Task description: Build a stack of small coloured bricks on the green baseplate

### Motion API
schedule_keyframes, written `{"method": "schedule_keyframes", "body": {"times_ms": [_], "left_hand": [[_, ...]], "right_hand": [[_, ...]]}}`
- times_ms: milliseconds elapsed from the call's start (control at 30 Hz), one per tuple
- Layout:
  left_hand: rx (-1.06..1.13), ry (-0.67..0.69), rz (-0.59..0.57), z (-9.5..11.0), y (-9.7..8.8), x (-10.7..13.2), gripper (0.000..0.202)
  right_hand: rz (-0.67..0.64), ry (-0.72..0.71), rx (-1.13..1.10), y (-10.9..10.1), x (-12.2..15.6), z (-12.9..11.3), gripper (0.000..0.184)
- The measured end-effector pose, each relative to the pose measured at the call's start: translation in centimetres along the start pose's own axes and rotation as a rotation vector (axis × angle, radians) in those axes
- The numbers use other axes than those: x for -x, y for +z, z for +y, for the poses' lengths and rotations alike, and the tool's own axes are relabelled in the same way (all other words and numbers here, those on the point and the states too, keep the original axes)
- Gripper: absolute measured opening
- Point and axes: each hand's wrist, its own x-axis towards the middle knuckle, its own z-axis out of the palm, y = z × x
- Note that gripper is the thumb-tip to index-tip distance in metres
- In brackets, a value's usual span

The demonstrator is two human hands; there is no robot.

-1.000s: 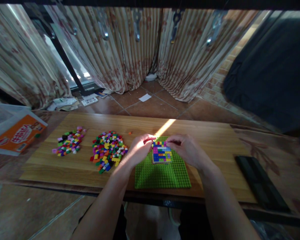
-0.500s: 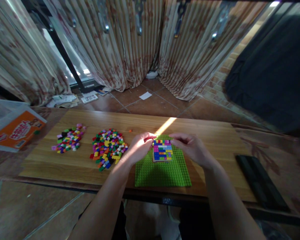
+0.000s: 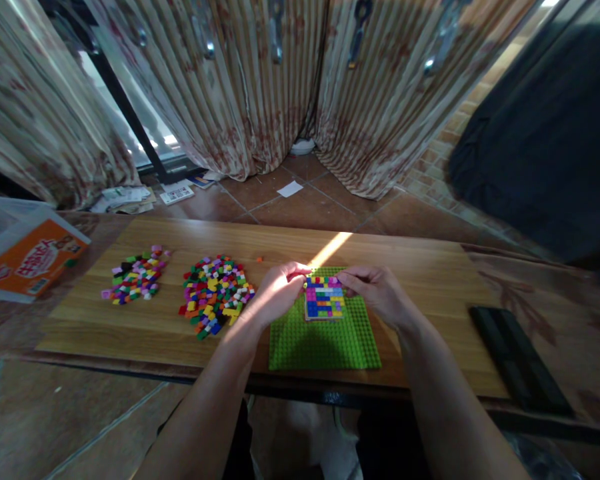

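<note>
A green studded baseplate (image 3: 325, 343) lies on a wooden board (image 3: 430, 280). On its far half sits a small square panel of many-coloured bricks (image 3: 324, 301). My left hand (image 3: 277, 293) is curled at the panel's upper left corner, fingertips pinched near a small red piece. My right hand (image 3: 375, 292) is curled at the upper right corner, fingertips pressed on the panel's top edge. Left of my hands lies a large heap of loose coloured bricks (image 3: 215, 295), with a smaller heap (image 3: 135, 275) further left.
An orange printed box (image 3: 27, 259) lies at the far left beside a clear plastic lid. A dark flat tray (image 3: 520, 360) sits at the right. Striped curtains hang behind, over a tiled floor with scattered papers (image 3: 130, 197). A streak of sunlight crosses the board.
Both hands stay at the panel's top edge, with the fingertips shifting slightly. The camera has tilted a little, so the scene sits higher in view.
</note>
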Motion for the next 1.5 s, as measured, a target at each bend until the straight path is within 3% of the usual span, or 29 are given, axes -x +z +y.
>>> {"method": "schedule_keyframes", "body": {"times_ms": [333,467,600,700,833,1033,1500], "left_hand": [[0.018,-0.010,-0.005,0.0,0.0,0.1,0.028],[0.072,-0.031,0.082,0.2,-0.1,0.0,0.021],[0.240,-0.086,0.190,0.6,-0.4,0.1,0.017],[0.313,-0.082,0.169,1.1,-0.6,0.4,0.018],[0.318,-0.026,0.095,1.7,-0.7,0.9,0.023],[0.237,0.141,0.097,2.0,-1.0,1.0,0.041],[0.296,0.329,0.018,1.7,-1.0,1.2,0.044]], "right_hand": [[-0.031,0.000,-0.027,0.1,0.1,-0.1,0.026],[-0.019,0.010,-0.026,-0.1,0.3,0.1,0.033],[0.118,0.048,-0.059,-0.9,0.1,-0.2,0.040],[0.247,0.039,-0.065,-1.0,-0.4,-0.4,0.039],[0.291,-0.007,-0.047,-0.2,-0.6,-1.1,0.029],[0.225,-0.173,-0.039,1.1,-0.1,-2.4,0.016],[0.097,-0.206,-0.133,3.6,0.8,-4.5,0.013]]}}
